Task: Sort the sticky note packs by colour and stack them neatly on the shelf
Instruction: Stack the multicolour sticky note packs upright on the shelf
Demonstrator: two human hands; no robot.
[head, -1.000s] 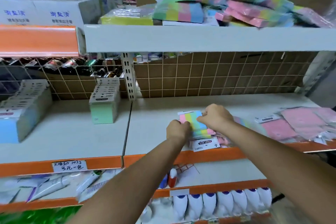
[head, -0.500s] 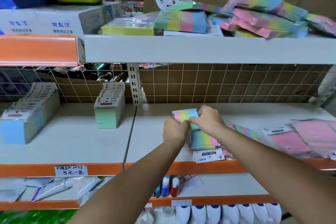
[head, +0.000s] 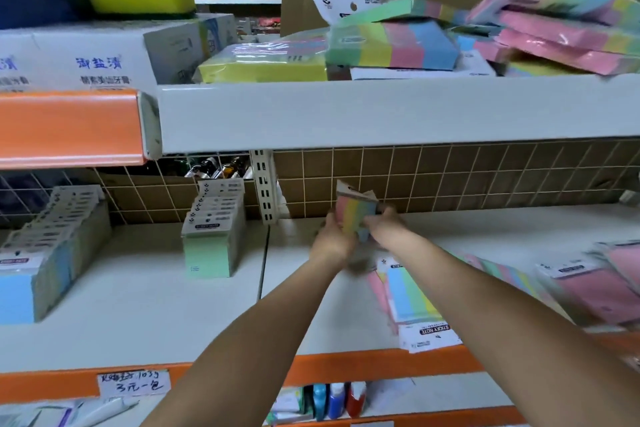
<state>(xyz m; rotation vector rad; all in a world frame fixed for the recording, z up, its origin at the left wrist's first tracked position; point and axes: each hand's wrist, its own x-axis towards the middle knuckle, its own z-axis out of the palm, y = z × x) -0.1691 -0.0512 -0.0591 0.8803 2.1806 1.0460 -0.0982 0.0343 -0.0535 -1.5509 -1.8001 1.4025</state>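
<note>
Blue row [head: 31,274] and green row [head: 211,239] stand sorted; both hands, left hand [head: 330,239] and right hand [head: 382,224], grasp 1 rainbow pack [head: 356,213] upright; rainbow packs [head: 412,295] and pink packs [head: 595,288] lie loose.

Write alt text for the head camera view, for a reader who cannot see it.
Both hands, left hand and right hand, hold a rainbow sticky note pack upright above the white shelf. More rainbow packs lie flat below them; blue packs and green packs stand in rows at left.
</note>
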